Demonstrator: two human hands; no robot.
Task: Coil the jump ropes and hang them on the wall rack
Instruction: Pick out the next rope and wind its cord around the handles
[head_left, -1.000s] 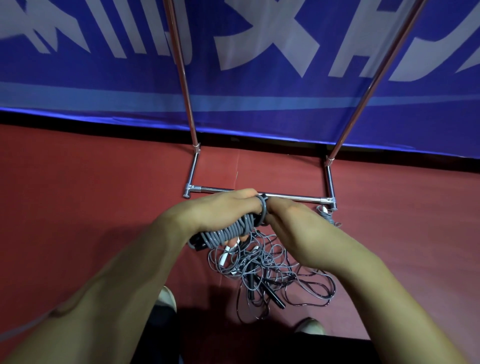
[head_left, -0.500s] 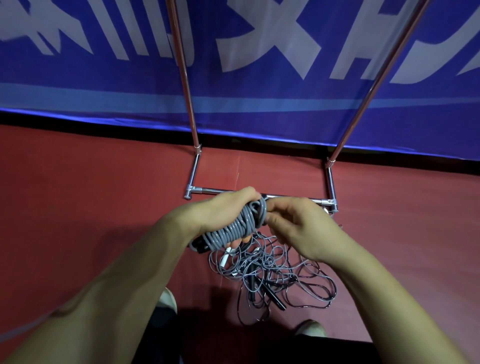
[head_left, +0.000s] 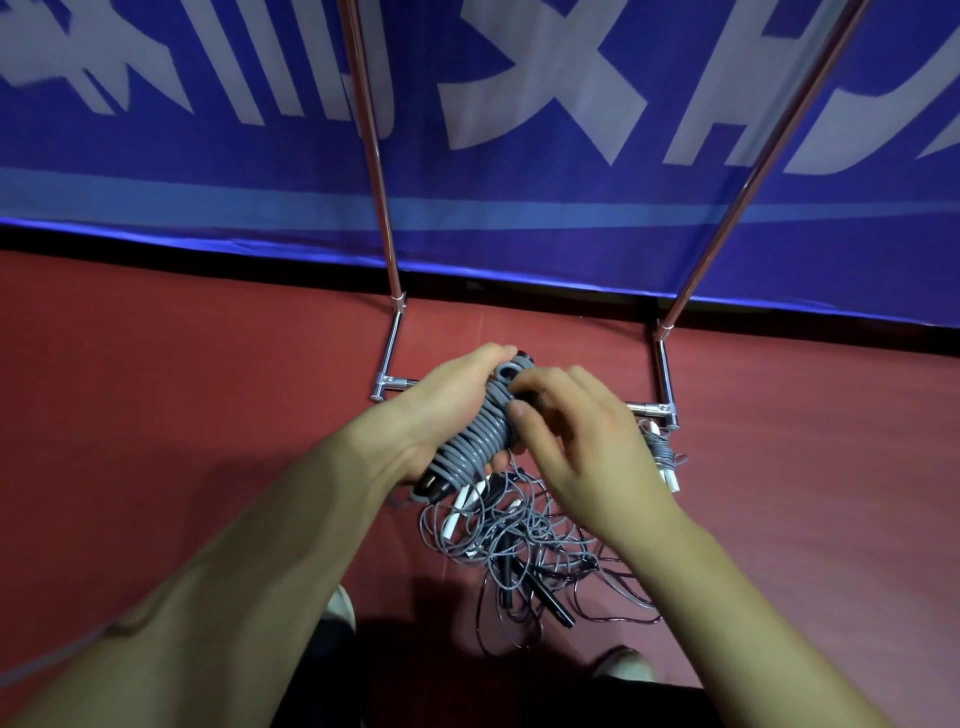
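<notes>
My left hand (head_left: 447, 400) grips a jump rope whose grey cord is wound tightly round its black handles, the coiled rope (head_left: 475, 439). My right hand (head_left: 576, 447) pinches the cord's end loop at the top of that coil with thumb and fingertips. Below my hands a tangled pile of loose jump ropes (head_left: 524, 540) lies on the red floor, grey and dark cords with white and black handles. The metal rack (head_left: 387, 249) stands just behind, its uprights rising out of view. Another wound rope (head_left: 662, 457) lies by the rack's right foot.
A blue banner (head_left: 208, 171) with white lettering covers the wall behind the rack. The rack's base bars (head_left: 662, 371) run across the floor in front of my hands. My shoes (head_left: 340, 605) show at the bottom. Red floor (head_left: 156, 405) spreads left and right.
The coil has tilted more upright in my left hand. My right hand has shifted from pulling cord at the coil's side to pinching the end loop at its top.
</notes>
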